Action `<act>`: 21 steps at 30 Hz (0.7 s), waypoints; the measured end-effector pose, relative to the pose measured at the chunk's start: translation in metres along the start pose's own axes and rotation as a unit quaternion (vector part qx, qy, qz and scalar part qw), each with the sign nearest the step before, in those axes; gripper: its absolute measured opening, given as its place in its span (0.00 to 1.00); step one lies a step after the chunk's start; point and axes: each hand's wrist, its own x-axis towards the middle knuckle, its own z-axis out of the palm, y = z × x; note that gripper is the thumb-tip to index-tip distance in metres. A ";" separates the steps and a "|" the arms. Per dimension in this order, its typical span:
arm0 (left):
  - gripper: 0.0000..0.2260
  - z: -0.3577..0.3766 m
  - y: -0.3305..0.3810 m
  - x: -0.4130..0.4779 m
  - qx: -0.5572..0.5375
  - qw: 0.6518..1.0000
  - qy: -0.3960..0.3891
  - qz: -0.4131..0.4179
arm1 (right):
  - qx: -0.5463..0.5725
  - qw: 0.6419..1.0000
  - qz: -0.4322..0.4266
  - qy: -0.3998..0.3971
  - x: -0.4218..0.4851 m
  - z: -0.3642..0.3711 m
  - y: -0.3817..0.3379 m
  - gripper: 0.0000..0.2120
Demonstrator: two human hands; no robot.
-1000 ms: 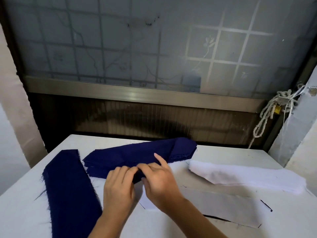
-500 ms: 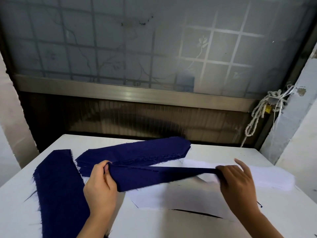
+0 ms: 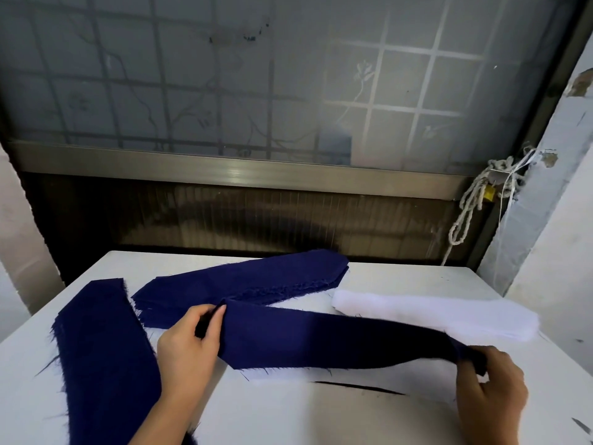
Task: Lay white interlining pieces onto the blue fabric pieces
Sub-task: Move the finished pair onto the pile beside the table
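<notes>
Between left hand and right hand, blue strip runs sideways, apparently lifted.

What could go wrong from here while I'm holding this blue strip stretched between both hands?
1. The blue strip, pinched by the left hand and right hand, passes close by the white interlining stack; swinging it down could drag the top pieces askew.
2. Its raw edges look frayed, so pulling hard might loosen more threads or stretch it out of shape.
</notes>
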 end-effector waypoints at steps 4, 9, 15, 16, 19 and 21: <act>0.04 0.002 -0.003 0.001 0.011 0.997 -0.040 -0.060 | 0.010 0.992 0.124 0.010 0.000 0.000 -0.001 0.18; 0.06 0.003 -0.008 0.001 0.076 0.988 -0.121 -0.058 | -0.096 0.978 0.158 -0.093 0.007 0.002 0.008 0.19; 0.08 0.006 -0.014 0.003 0.159 0.964 -0.211 -0.034 | -0.191 0.955 0.148 -0.170 0.008 0.004 0.008 0.21; 0.08 0.007 -0.014 0.003 0.168 0.962 -0.213 -0.030 | -0.196 0.953 0.147 -0.177 0.008 0.003 0.008 0.20; 0.09 0.009 -0.014 0.004 0.183 0.961 -0.207 -0.021 | -0.197 0.953 0.145 -0.180 0.008 0.001 0.008 0.19; 0.09 0.010 -0.014 0.004 0.187 0.960 -0.205 -0.022 | -0.194 0.954 0.150 -0.173 0.008 -0.001 0.007 0.18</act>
